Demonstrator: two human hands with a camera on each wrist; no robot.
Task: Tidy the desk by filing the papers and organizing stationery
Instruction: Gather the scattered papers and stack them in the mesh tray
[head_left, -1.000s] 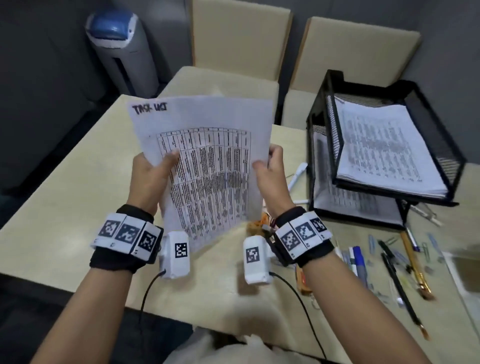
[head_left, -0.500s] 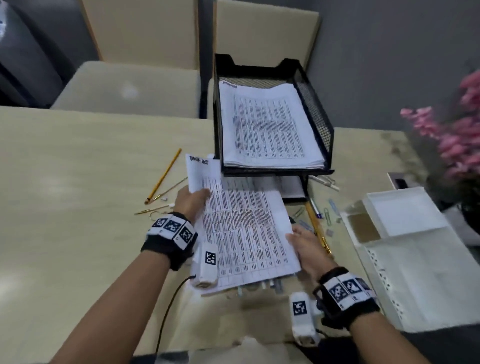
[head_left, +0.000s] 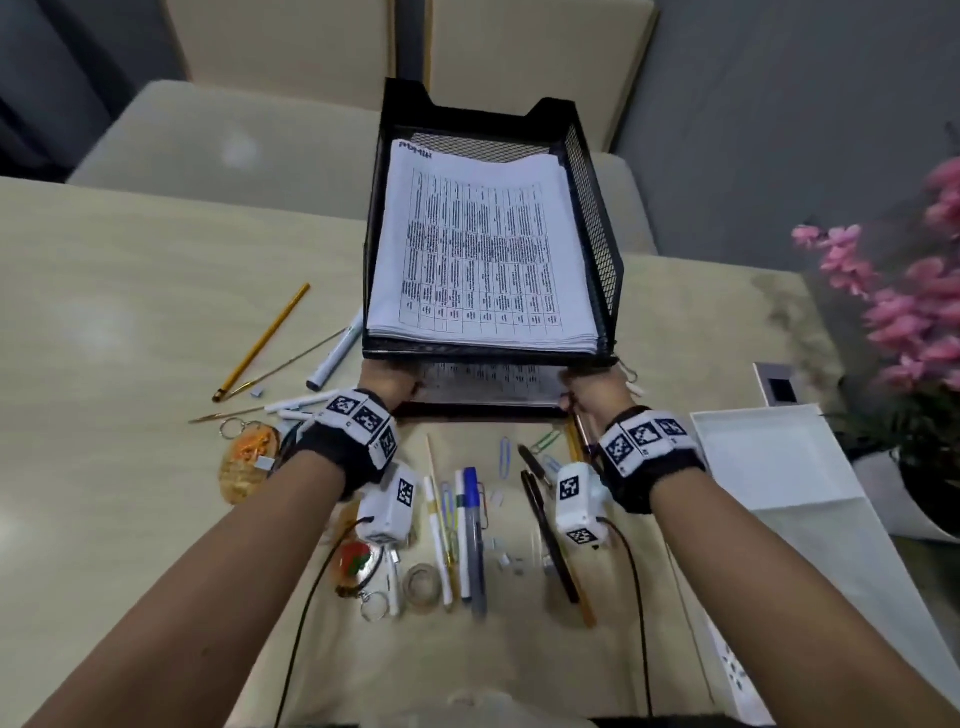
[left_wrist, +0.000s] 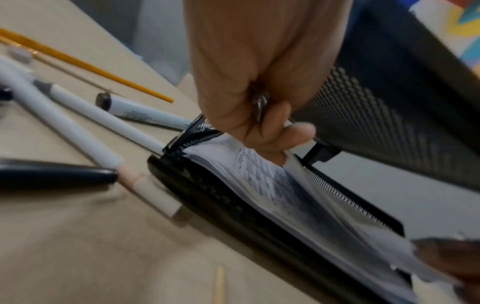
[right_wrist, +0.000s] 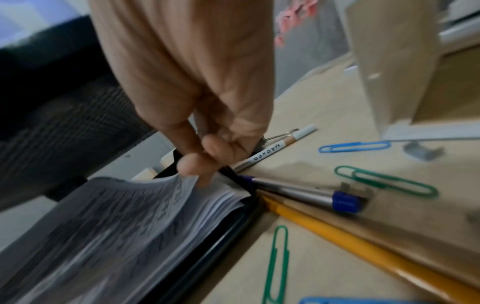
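Your left hand (head_left: 387, 382) and right hand (head_left: 592, 395) both reach into the lower tier of the black mesh tray (head_left: 597, 244), which stands at the far middle of the surface (head_left: 119, 322). The left fingers (left_wrist: 298, 131) are curled, pinching the left near corner of the sheet (head_left: 488, 382) lying on the lower stack; the right fingers (right_wrist: 192, 164) pinch its right near corner, which curls up off the pile. The upper tier carries its own stack of printed tables (head_left: 483, 249), with a handwritten heading at the far left corner too blurred to read.

The surface is pale beige wood-look. Left of the tray lie a yellow pencil (head_left: 262, 340), a white marker (head_left: 335, 353) and some white pens. Near you, between your wrists, sit a blue-capped pen (head_left: 471, 525), a blue paper clip (head_left: 505, 457), a green paper clip (head_left: 544, 440), a roll of clear tape (head_left: 423, 582) and keyrings. A white organiser box (head_left: 769, 457) stands at the right edge, and pink flowers (head_left: 904, 291) in a pot beyond it. Two beige chairs (head_left: 218, 135) face you from the far side, against a grey wall.

In the right wrist view, a white pen (right_wrist: 275, 148) beside the tray's right near corner bears printed lettering along its barrel, not clear enough to read with confidence.
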